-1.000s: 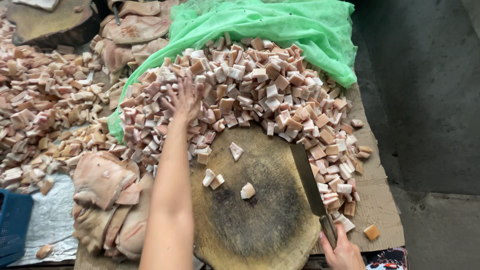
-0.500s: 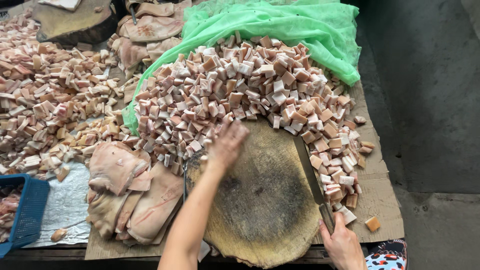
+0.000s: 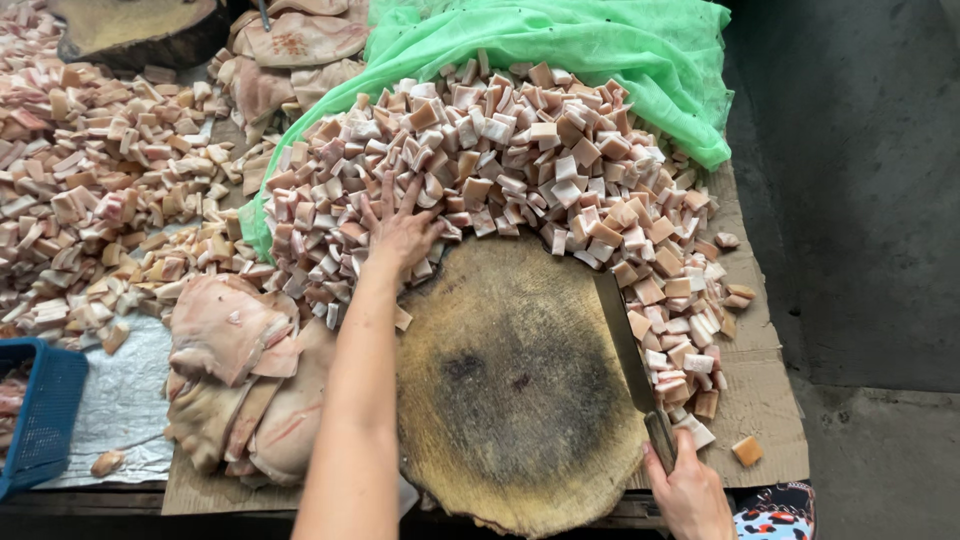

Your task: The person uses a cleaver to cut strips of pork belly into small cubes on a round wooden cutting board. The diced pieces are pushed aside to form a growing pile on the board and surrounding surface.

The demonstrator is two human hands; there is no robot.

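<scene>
1. L hand (image 3: 400, 228) now flat, fingers spread, on near edge of the meat cube pile (image 3: 500, 160); 0.5 s ago it hovered at the round chopping block (image 3: 515, 375).
2. Block swept bare; cubes now far of it.
3. R hand (image 3: 690, 490) closed on cleaver (image 3: 630, 350) handle, blade resting at block's right edge.

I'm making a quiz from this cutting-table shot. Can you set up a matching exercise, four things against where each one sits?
Things:
1. left hand
2. right hand
3. blue plastic crate
4. green mesh netting

Places:
A. at the picture's left edge, on silvery foil
B. spread flat on the heap of pale cubed meat
C. behind and under that heap
D. closed on the handle of the long steel cleaver, at the round wooden chopping block's right rim

Pairs: 1-B, 2-D, 3-A, 4-C
</scene>
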